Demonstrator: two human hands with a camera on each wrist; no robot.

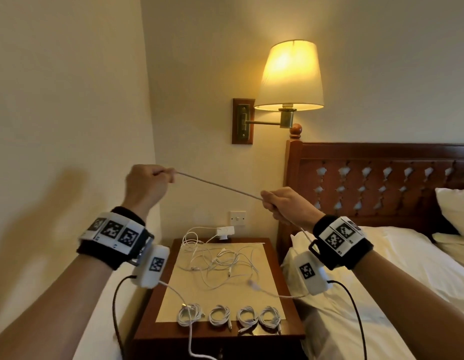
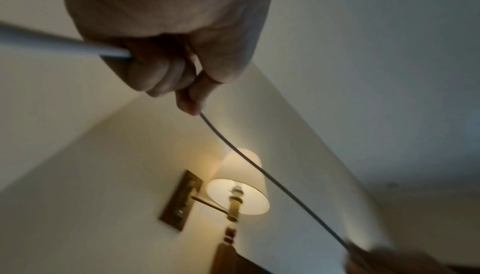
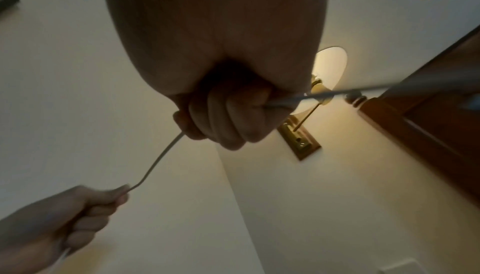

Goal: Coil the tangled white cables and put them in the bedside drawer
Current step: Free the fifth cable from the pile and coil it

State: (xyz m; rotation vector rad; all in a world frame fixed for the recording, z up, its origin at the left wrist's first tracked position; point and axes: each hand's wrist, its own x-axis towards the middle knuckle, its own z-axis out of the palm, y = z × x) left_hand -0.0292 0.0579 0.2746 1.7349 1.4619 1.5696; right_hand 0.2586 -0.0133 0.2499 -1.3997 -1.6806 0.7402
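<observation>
A white cable [image 1: 218,185] is stretched taut in the air between both hands, above the bedside table [image 1: 153,307]. My left hand [image 1: 147,183] grips its upper end in a fist; my right hand [image 1: 280,203] grips it lower, to the right. In the left wrist view the cable [image 2: 241,155] leaves the left hand [image 2: 189,102]. In the right wrist view it [image 3: 161,157] runs from the right hand [image 3: 223,122] to the left hand [image 3: 78,206]. A tangle of white cables [image 1: 220,263] lies mid-table. Several coiled cables [image 1: 231,317] lie in a row along the front edge. The drawer is not visible.
A lit wall lamp [image 1: 290,79] hangs above the table. A white charger [image 1: 225,231] is plugged in behind the tangle, below a wall switch [image 1: 237,218]. The bed [image 1: 381,268] with pillow and carved headboard [image 1: 368,183] stands to the right. A wall closes the left side.
</observation>
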